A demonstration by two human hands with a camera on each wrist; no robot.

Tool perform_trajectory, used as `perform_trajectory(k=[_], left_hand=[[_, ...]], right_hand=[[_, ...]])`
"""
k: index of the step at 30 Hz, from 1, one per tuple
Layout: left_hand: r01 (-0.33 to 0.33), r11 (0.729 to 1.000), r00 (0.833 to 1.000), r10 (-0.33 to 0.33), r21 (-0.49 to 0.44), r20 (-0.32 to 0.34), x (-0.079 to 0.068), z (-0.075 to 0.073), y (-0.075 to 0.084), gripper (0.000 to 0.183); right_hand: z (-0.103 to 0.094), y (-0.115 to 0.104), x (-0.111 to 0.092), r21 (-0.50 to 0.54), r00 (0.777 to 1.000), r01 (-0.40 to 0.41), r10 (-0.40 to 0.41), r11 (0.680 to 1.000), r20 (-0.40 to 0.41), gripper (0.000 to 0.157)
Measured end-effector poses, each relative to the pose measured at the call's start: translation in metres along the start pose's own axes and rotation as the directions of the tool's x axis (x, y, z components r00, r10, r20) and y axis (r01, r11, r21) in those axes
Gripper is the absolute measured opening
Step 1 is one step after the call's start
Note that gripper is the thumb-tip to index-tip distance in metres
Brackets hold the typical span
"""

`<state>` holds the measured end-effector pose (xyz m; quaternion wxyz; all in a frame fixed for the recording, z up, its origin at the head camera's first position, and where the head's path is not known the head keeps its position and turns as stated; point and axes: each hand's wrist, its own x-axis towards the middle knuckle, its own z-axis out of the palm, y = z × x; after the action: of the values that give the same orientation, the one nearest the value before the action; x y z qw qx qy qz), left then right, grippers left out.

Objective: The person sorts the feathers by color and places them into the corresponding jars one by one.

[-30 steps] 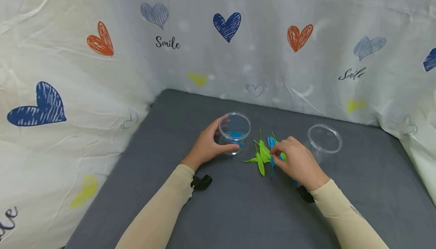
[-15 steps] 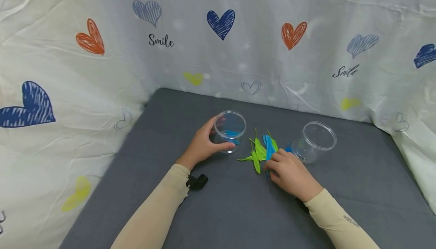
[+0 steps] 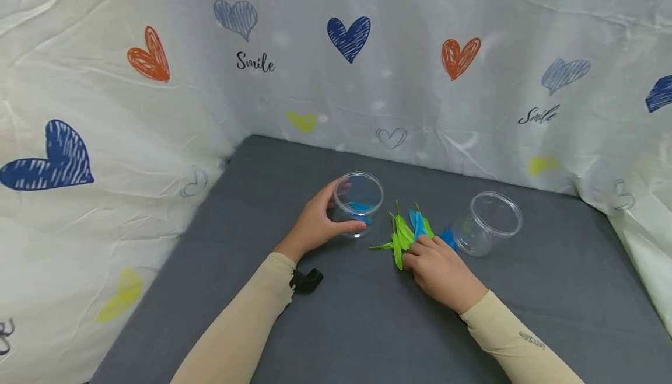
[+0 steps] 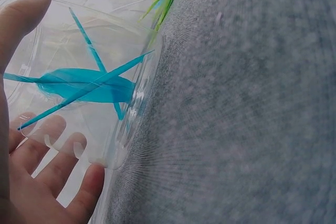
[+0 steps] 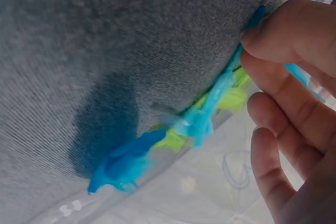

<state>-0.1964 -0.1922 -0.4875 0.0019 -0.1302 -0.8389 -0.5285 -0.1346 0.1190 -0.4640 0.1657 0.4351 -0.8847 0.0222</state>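
Note:
My left hand [image 3: 315, 223] grips a clear plastic jar [image 3: 381, 197] from its left side, thumb at the front and fingers behind. Inside the jar lie several blue feathers [image 4: 86, 85], crossing one another in the left wrist view. Just right of it, my right hand [image 3: 443, 273] is down at a small pile of feathers. Its thumb and index finger pinch the quill of a blue feather [image 5: 223, 85], whose vane points away from me. Bright green feathers [image 3: 401, 235] lie beside and under that one. Another blue feather [image 5: 126, 163] sits by the hand's far side.
A second clear jar [image 3: 472, 237] stands right of the feathers, close behind the right hand. Grey cloth [image 3: 362, 320] covers the table. A white curtain [image 3: 399, 80] printed with hearts rises along the back and left edges.
My right hand has come down from over the feathers to their near side and now pinches the blue feather's quill. The left hand still holds its jar in place.

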Motion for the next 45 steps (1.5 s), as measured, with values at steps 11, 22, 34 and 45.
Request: perform_trajectory(k=[11,22,34,45], left_hand=[[-0.007,1.000,1.000,0.007,-0.005,0.001,0.002,0.000,0.003,0.106],[-0.005,1.000,1.000,0.005,-0.006,0.002,0.001,0.001,0.004,0.108],[0.000,1.000,1.000,0.000,0.000,0.000,0.000,0.003,0.002,0.109],[0.001,1.000,1.000,-0.001,0.002,0.001,0.000,0.001,0.003,0.107]], right_hand=[[-0.003,0.002,0.006,-0.062,0.997,0.042,-0.037,0.997,0.068,0.023],[-0.004,0.004,0.007,-0.098,0.994,0.087,-0.080,0.991,0.071,0.022],[0.000,0.007,0.004,-0.105,0.992,0.110,-0.102,0.988,0.080,0.019],[-0.013,0.013,0.006,0.095,0.999,0.050,-0.048,0.994,-0.017,0.017]])
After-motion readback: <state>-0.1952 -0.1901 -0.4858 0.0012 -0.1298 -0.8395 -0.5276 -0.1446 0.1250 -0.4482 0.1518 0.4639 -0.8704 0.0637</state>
